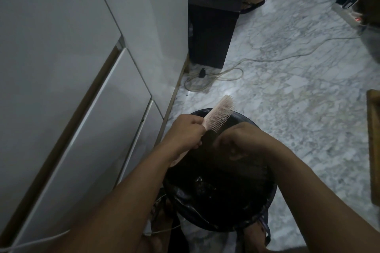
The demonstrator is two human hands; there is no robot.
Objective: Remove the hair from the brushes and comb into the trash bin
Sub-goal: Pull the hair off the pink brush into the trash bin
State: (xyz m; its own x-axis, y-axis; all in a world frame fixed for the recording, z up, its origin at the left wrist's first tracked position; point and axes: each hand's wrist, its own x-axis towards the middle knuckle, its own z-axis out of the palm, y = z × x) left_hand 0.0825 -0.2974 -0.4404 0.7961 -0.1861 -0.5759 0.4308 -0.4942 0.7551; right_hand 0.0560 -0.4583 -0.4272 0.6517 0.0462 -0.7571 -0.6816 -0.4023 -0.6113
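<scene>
My left hand (186, 132) grips the handle of a pale pink hairbrush (221, 114), its head tilted up and to the right, bristles facing right. The brush is held over a round trash bin (218, 217) lined with a black bag. My right hand (239, 139) hovers over the bin just below the bristles, fingers curled inward; it is too dark to tell whether hair is pinched in them. The inside of the bin is dark.
White cabinet doors (82, 68) run along the left. A black box (211, 33) stands on the marble floor (287, 92) beyond, with a loose cable (226, 72) and a power strip (347, 14). Another person's sandalled feet (253, 2) are at the top. A wooden edge (373, 139) sits at the right.
</scene>
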